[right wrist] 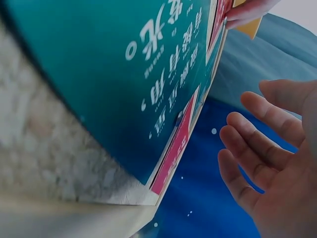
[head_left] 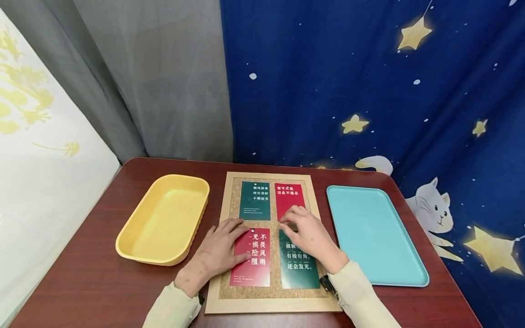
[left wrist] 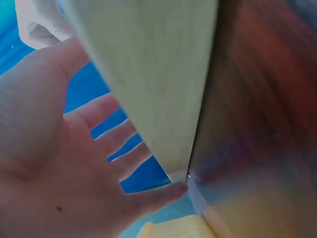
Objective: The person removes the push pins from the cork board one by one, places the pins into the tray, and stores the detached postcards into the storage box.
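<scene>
A wood-framed cork board [head_left: 272, 291] bears two green and two red cards with white Chinese writing. My left hand [head_left: 219, 248] rests over the left edge of the lower red card [head_left: 258, 273], fingers loosely spread near its top and thumb on its side. My right hand [head_left: 307, 232] hovers at the top of the lower green card [head_left: 301, 273], hiding that card's upper edge; in the right wrist view its fingers [right wrist: 257, 148] are relaxed and bent, with nothing between them. The upper green card [head_left: 255, 207] and upper red card [head_left: 287, 200] have small pins at their tops.
A yellow bin [head_left: 164, 218] stands left of the board on the dark red table [head_left: 86, 246]. To the right lies a light blue tray [head_left: 377, 232]. Curtains [head_left: 184, 91] hang behind the table.
</scene>
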Demonstrator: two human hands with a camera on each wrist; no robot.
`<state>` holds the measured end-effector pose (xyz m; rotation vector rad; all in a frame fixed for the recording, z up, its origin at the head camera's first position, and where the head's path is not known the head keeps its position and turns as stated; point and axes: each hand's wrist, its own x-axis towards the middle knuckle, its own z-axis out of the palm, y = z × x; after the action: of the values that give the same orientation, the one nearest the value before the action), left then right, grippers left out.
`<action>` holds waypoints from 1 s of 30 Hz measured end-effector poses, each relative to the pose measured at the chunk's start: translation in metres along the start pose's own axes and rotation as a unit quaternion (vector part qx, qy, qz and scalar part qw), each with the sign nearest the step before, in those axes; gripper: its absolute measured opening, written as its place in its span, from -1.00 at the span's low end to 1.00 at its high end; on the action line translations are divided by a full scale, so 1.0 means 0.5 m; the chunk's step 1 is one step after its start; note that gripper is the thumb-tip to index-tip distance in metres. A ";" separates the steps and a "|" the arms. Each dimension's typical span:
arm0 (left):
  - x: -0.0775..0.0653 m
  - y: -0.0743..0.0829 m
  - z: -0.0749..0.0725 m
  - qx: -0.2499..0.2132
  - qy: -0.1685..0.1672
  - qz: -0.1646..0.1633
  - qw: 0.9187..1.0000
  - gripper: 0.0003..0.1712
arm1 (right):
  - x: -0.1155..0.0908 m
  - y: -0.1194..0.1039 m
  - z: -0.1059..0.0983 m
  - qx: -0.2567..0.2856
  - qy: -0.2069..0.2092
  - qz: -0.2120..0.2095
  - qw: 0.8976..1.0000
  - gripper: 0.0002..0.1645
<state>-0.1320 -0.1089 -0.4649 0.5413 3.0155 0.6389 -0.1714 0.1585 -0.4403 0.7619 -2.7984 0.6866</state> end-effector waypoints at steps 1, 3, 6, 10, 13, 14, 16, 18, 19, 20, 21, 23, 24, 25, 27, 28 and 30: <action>0.000 -0.001 0.000 0.000 -0.004 0.001 1.000 -0.15 | 0.001 -0.001 0.001 0.002 -0.002 0.002 1.000 -0.87; -0.001 -0.002 0.000 -0.002 -0.010 0.002 1.000 -0.14 | 0.003 -0.003 0.003 0.007 -0.004 0.007 1.000 -0.87; 0.000 -0.004 0.000 -0.008 -0.020 0.000 1.000 -0.12 | 0.005 -0.005 0.006 0.023 -0.012 0.015 1.000 -0.86; -0.002 -0.007 -0.001 -0.015 -0.038 -0.004 0.999 -0.06 | 0.007 -0.005 0.013 0.045 -0.024 0.020 0.999 -0.87; -0.004 -0.009 -0.001 -0.012 -0.051 -0.005 0.999 -0.01 | 0.009 -0.004 0.019 0.056 -0.025 0.012 0.998 -0.86; -0.005 -0.009 -0.001 -0.010 -0.055 -0.006 0.998 0.02 | 0.010 -0.004 0.020 0.061 -0.024 0.008 0.998 -0.85; -0.005 -0.009 -0.001 -0.005 -0.060 -0.007 0.998 0.05 | 0.012 -0.004 0.022 0.072 -0.025 0.008 0.997 -0.84; -0.005 -0.007 -0.002 0.001 -0.067 -0.010 0.998 0.07 | 0.013 -0.005 0.022 0.088 -0.031 0.014 0.996 -0.83; -0.004 -0.008 -0.001 0.002 -0.067 -0.010 0.998 0.08 | 0.015 -0.004 0.022 0.096 -0.034 0.019 0.995 -0.83; -0.003 -0.008 -0.001 0.002 -0.069 -0.011 0.998 0.08 | 0.017 -0.004 0.023 0.104 -0.038 0.023 0.994 -0.83; -0.003 -0.009 -0.001 0.001 -0.070 -0.011 0.998 0.08 | 0.018 -0.004 0.023 0.112 -0.042 0.027 0.992 -0.84; -0.003 -0.008 -0.002 0.000 -0.071 -0.011 0.997 0.08 | 0.020 -0.003 0.025 0.127 -0.049 0.034 0.990 -0.83; -0.003 -0.008 -0.002 -0.001 -0.072 -0.012 0.997 0.08 | 0.021 -0.003 0.026 0.133 -0.053 0.036 0.989 -0.83; -0.003 -0.008 -0.002 -0.002 -0.073 -0.012 0.997 0.09 | 0.022 -0.002 0.028 0.138 -0.055 0.038 0.988 -0.83; -0.003 -0.008 -0.004 -0.003 -0.072 -0.012 0.997 0.09 | 0.026 -0.003 0.030 0.148 -0.060 0.038 0.986 -0.82; -0.003 -0.008 -0.004 -0.002 -0.071 -0.011 0.997 0.09 | 0.029 -0.003 0.030 0.151 -0.063 0.038 0.986 -0.81; -0.002 -0.008 -0.005 -0.002 -0.070 -0.011 0.998 0.10 | 0.034 -0.005 0.032 0.157 -0.068 0.038 0.984 -0.81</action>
<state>-0.1324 -0.1138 -0.4643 0.5293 2.8852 0.5798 -0.1854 0.1415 -0.4489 0.7825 -2.8893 1.1526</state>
